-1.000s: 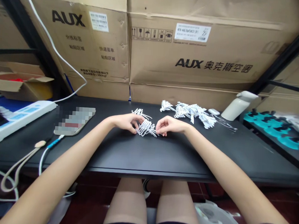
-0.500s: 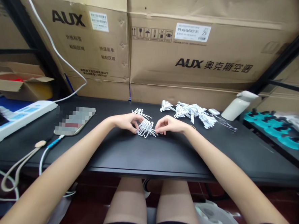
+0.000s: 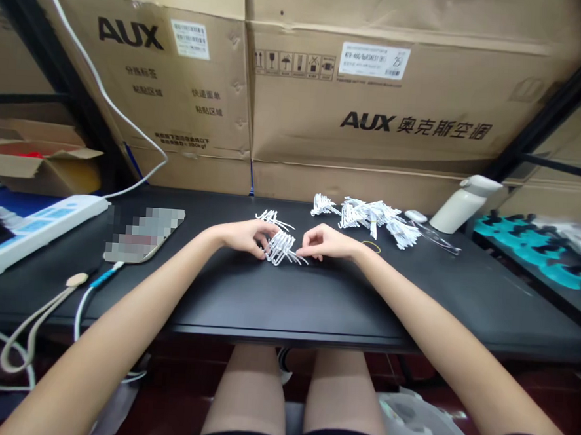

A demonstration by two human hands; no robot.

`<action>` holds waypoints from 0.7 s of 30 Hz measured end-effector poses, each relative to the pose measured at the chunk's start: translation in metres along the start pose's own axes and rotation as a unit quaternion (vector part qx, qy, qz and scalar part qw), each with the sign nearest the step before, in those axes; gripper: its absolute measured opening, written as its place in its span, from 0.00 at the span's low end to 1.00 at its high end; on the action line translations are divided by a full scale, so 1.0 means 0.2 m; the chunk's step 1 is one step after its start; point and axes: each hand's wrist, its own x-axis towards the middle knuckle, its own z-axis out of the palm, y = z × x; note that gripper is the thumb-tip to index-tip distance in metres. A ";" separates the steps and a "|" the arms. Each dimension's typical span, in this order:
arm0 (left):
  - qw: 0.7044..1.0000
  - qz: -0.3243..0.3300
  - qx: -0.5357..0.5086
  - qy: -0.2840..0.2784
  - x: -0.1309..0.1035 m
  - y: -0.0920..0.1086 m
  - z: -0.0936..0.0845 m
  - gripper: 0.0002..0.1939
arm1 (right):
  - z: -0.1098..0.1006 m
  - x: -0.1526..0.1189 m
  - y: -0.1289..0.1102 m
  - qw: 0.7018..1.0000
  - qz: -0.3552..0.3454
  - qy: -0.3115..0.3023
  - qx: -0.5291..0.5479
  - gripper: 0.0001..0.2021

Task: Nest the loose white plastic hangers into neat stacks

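A bundle of white hooks [image 3: 283, 248], thin rods with bent ends, is held just over the black table. My left hand [image 3: 247, 236] has its thumb and fingers closed around the bundle's left side. On the other side, my right hand [image 3: 321, 242] is closed, its thumb and forefinger pinching at the straight rod ends; whether it grips one rod or several is too small to tell. Behind my left hand lies a small group of white hooks [image 3: 269, 217]. More white hooks [image 3: 376, 216] are piled at the back right, beyond my right hand.
A thin yellow loop [image 3: 371, 247] lies by my right wrist. At the right stand a white bottle [image 3: 467, 203] and teal holders [image 3: 529, 248]. A phone [image 3: 146, 235], its cable and a power strip [image 3: 38, 236] occupy the left. Large cardboard boxes [image 3: 373, 150] wall off the back.
My right hand has shifted slightly left against the rod ends. The bundle has turned a little in my left hand, which stays in place.
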 end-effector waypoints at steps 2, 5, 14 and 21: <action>1.000 0.003 0.003 -0.004 0.00 0.00 0.00 0.28 | 0.00 0.01 0.02 0.998 -0.009 0.058 -0.022 0.20; 1.000 0.011 0.008 -0.012 0.00 0.00 0.00 0.27 | 0.00 0.03 0.08 0.967 -0.058 0.215 -0.126 0.20; 1.000 0.027 0.008 -0.005 0.01 -0.01 0.01 0.23 | 0.09 0.08 0.07 0.904 -0.074 0.110 -0.406 0.30; 1.000 0.027 0.009 -0.007 0.01 -0.01 0.01 0.25 | 0.03 0.02 -0.01 0.872 -0.003 0.146 -0.468 0.21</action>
